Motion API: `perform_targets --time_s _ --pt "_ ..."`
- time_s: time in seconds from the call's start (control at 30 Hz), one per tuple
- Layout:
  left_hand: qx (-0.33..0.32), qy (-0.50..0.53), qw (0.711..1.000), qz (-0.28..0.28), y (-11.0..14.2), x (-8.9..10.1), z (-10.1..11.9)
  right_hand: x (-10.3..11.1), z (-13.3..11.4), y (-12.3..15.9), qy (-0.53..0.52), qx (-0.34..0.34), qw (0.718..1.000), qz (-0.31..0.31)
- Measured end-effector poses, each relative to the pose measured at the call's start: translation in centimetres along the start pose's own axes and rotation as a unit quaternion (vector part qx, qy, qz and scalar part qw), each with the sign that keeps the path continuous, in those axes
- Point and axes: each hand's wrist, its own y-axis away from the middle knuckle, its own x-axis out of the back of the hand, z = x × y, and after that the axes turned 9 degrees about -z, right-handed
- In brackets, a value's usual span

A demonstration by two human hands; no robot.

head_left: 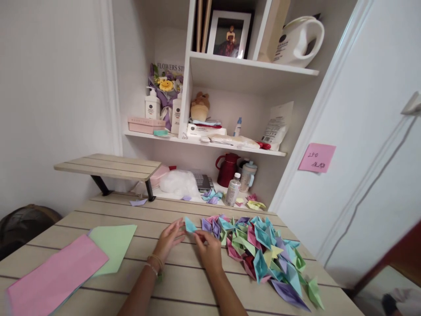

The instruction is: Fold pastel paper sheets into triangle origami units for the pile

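A small folded piece of light blue paper [190, 225] is held up over the middle of the slatted table [177, 281]. My right hand [209, 251] pinches its lower right corner between thumb and fingertips. Just left of the paper, my left hand [171, 240] has its fingers stretched and apart, holding nothing; its fingertips come close to the paper's edge. Beaded bracelets circle the left wrist. To the right of my hands lies a heap of folded paper boats [262, 237] in blue, green, pink, purple and yellow.
Flat pink sheets [59, 274] and a green sheet [115, 245] lie on the left. A small raised stand [108, 166] is at the back left. Behind the table, a shelf holds a clear bottle [233, 191], a dark red jug [227, 170] and more folded paper [211, 196].
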Motion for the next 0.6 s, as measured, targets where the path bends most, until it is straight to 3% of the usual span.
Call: perform_targets --time_s 0.17,0.33,0.47,0.6 --pt "-0.014 0.023 0.999 0.035 0.2 -0.1 0.1 0.2 0.3 0.4 0.091 -0.082 0.986 0.115" --pt "-0.004 0.026 0.999 0.035 0.2 -0.1 0.0 -0.2 -0.3 0.7 0.195 -0.144 0.968 0.072" --pt "-0.007 0.036 0.998 0.044 -0.1 0.2 -0.3 -0.3 -1.0 0.8 0.192 -0.102 0.975 0.043" --pt "-0.013 0.037 0.998 0.041 -0.4 0.5 -0.8 -0.5 -2.5 0.8 0.128 0.010 0.991 -0.037"
